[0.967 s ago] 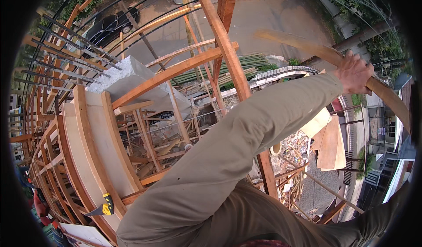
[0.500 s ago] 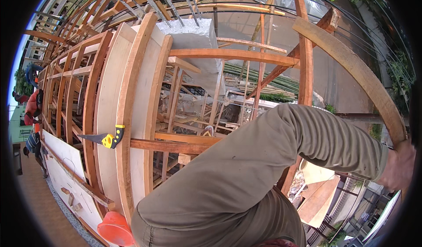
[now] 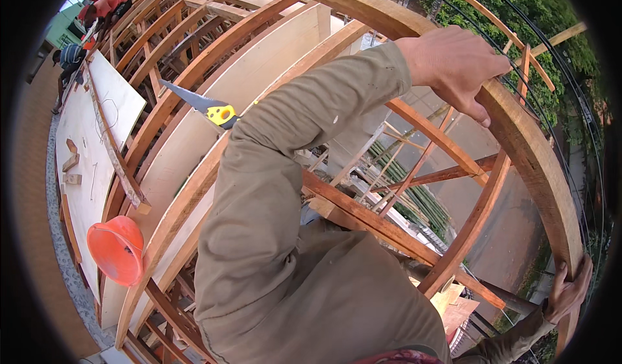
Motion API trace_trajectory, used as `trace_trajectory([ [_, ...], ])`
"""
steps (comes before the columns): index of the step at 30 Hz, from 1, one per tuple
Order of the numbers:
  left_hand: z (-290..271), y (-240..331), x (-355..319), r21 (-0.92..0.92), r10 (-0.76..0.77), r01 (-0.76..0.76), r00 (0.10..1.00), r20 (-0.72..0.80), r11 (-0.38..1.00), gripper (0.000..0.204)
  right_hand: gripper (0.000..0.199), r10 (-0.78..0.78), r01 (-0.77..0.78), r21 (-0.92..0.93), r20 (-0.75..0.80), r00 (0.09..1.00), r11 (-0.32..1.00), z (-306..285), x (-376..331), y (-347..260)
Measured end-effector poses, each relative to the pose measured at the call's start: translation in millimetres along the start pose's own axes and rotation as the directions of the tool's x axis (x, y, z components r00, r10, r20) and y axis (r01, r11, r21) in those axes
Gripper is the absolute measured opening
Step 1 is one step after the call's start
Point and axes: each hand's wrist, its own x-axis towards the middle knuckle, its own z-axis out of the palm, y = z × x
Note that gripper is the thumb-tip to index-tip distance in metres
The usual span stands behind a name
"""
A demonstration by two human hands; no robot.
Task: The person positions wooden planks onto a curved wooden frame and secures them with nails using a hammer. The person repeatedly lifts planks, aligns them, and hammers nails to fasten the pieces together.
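Head view's the only cam rn. What've the hands got, & why like that?

– A long wooden beam (image 3: 534,150), running from top centre round to lower right; the bend's prob mostly lens. Left hand (image 3: 450,66) is draped over its top edge, thumb hooked down the near side; fingertips are hidden. Right hand (image 3: 569,291) clasps it much lower down, thumb one side, fingers the other. Well apart, imo so the load's shared & it doesn't twist.

K. And the saw (image 3: 220,113)?

– Lying on the formwork boards (image 3: 269,59) just beside the left sleeve (image 3: 259,189), blade pointing up-left. No hand on it; prob parked there to be in reach. Orange bucket (image 3: 115,250) is tilted by the lower boards, mouth turned left. Can't tell what it rests on.

Any brands, labels, writing?

– Nothing legible afaict. Saw grip's yellow & black, too small to tell more. White panel (image 3: 84,215) has thin lines incl. a loop, could be marks or wire, but no words I can read. Co-worker in red (image 3: 110,6) & one in striped blue (image 3: 70,56) are farther off, no readable print either.
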Motion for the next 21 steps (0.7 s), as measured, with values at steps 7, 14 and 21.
trace_trajectory([
  [7,-28,-77,-158,0.141,-0.258,0.247,0.964,0.066,0.959,0.081,0.044,-0.101,-0.02,0.44,0.248,0.963,0.898,109,94,-216],
  [14,-34,-81,-262,0.339,-0.735,0.654,0.631,0.249,0.677,0.074,0.045,-0.282,-0.084,0.668,0.422,0.862,0.739,187,123,-334],
  [21,-20,-78,-283,0.395,-0.841,0.75,0.522,0.141,0.531,0.075,0.042,-0.458,-0.373,0.806,0.574,0.679,0.459,272,128,-365],
])
